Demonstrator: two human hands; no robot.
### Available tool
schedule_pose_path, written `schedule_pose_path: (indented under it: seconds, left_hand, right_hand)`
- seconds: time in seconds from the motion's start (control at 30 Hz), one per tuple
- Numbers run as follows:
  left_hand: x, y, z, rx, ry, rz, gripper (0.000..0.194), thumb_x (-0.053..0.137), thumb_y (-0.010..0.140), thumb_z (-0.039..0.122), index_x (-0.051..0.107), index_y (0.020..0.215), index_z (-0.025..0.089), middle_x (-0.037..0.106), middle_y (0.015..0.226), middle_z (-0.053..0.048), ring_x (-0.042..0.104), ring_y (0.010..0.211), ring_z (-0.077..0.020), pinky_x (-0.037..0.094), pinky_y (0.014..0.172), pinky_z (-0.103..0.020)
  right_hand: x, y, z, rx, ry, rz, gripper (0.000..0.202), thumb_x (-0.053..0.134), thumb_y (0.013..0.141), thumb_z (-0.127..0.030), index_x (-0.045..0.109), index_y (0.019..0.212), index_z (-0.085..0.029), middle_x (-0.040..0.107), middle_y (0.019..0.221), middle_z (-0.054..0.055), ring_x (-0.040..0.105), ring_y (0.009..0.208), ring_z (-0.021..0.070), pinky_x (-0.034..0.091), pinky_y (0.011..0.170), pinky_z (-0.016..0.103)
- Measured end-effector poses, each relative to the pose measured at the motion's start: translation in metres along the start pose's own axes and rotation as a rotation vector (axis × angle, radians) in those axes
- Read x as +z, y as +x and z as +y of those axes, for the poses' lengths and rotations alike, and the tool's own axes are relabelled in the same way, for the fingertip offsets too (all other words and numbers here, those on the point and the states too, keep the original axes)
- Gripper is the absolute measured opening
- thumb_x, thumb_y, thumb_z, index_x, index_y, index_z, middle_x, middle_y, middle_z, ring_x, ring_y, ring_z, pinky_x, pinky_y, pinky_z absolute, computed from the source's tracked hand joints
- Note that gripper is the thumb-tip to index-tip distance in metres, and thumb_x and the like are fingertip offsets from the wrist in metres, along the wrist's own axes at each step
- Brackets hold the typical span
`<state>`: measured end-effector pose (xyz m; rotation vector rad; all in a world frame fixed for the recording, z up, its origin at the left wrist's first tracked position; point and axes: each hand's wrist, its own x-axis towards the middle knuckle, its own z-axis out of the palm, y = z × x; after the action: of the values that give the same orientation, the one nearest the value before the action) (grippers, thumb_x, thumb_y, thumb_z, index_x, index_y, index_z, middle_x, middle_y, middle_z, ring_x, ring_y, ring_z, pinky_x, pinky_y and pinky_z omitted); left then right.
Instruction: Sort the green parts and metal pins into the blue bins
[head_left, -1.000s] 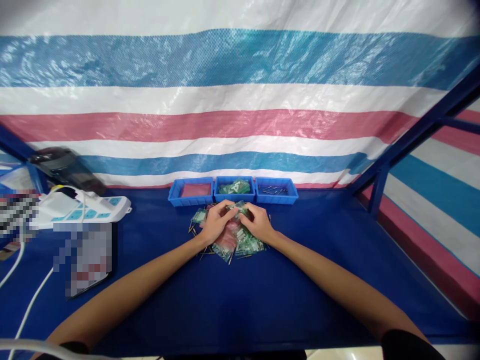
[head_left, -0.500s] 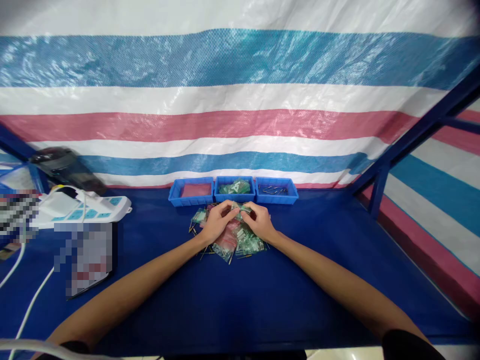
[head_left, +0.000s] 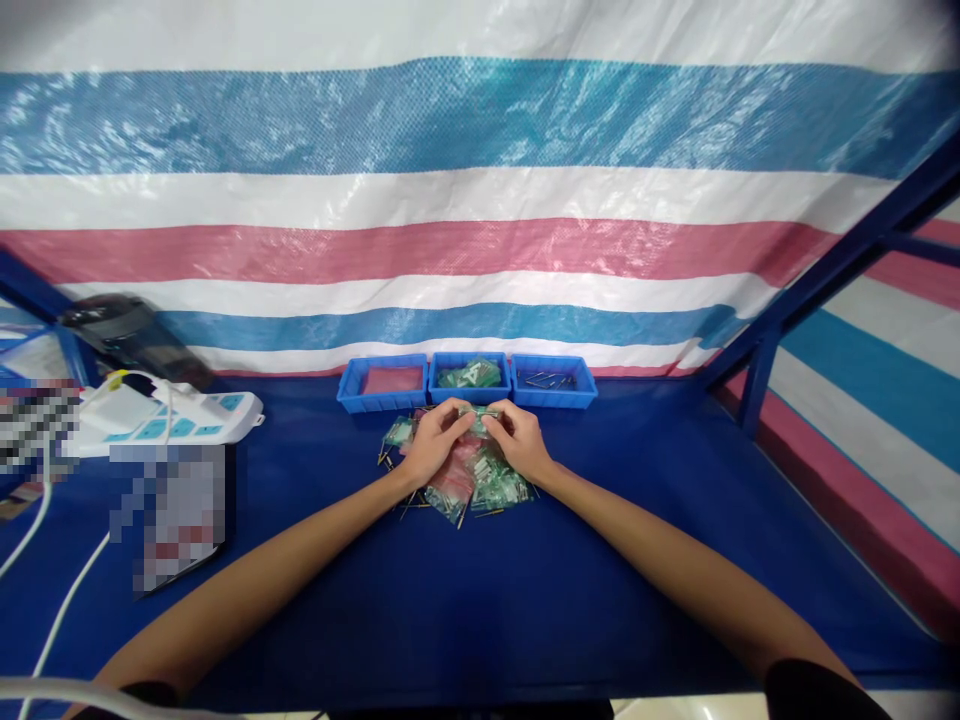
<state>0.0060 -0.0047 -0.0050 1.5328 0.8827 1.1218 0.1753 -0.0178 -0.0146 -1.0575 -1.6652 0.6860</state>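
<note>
Between the fingertips of both hands is a small clear plastic bag (head_left: 481, 412) with a greenish tint, its contents too small to make out. My left hand (head_left: 437, 443) pinches its left side, thumb and fingers closed. On the right side my right hand (head_left: 523, 440) pinches it the same way. Below the hands lies a pile of small green-tinted clear bags (head_left: 498, 485) with light pieces inside. Pinkish bags (head_left: 453, 478) are mixed into the pile. Thin metal pin-like pieces (head_left: 388, 463) stick out around its edges, partly covered by the bags and my left hand.
Behind the pile stand three blue bins: one with pink bags (head_left: 352, 400), one with green bags (head_left: 441, 392), one with thin dark pieces (head_left: 553, 399). A white power strip (head_left: 217, 430) with cables and a blurred-out object (head_left: 184, 520) lie left on the blue table (head_left: 480, 610). A striped sheet hangs behind.
Both hands stay above the pile. The bag between the fingertips has turned slightly and appears flatter, and the thumbs have shifted a little. The bins and pile look the same.
</note>
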Motion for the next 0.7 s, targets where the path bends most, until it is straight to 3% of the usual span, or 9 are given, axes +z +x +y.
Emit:
schedule_pose_path:
  seconds: [0.33, 0.53, 0.7]
  left_hand:
    - [-0.0002, 0.0004, -0.0022, 0.012, 0.005, 0.003, 0.023, 0.064, 0.082, 0.037, 0.06, 0.081, 0.014, 0.059, 0.075, -0.001, 0.052, 0.067, -0.0121, 0.042, 0.065, -0.022]
    - [-0.0006, -0.0008, -0.0024, 0.014, 0.019, 0.076, 0.022, 0.064, 0.083, 0.036, 0.062, 0.084, 0.014, 0.057, 0.071, 0.0, 0.05, 0.059, -0.0106, 0.041, 0.058, -0.022]
    - [-0.0005, -0.0014, -0.0007, 0.001, 0.004, 0.104, 0.022, 0.065, 0.082, 0.036, 0.062, 0.085, 0.014, 0.057, 0.069, 0.001, 0.049, 0.056, -0.0101, 0.04, 0.056, -0.022]
  right_hand:
    - [0.003, -0.0002, 0.0053, 0.03, 0.032, 0.057, 0.022, 0.057, 0.087, -0.038, 0.06, 0.077, -0.018, 0.047, 0.061, -0.003, 0.042, 0.056, 0.0111, 0.035, 0.054, 0.023]
    - [0.0018, 0.0002, 0.0061, 0.056, 0.109, 0.037, 0.022, 0.058, 0.086, -0.04, 0.062, 0.088, -0.018, 0.053, 0.063, -0.002, 0.047, 0.055, 0.0125, 0.038, 0.053, 0.024]
    - [0.0009, 0.001, 0.0035, 0.02, 0.048, -0.015, 0.024, 0.057, 0.086, -0.038, 0.053, 0.072, -0.019, 0.048, 0.062, -0.002, 0.043, 0.056, 0.0119, 0.035, 0.053, 0.024]
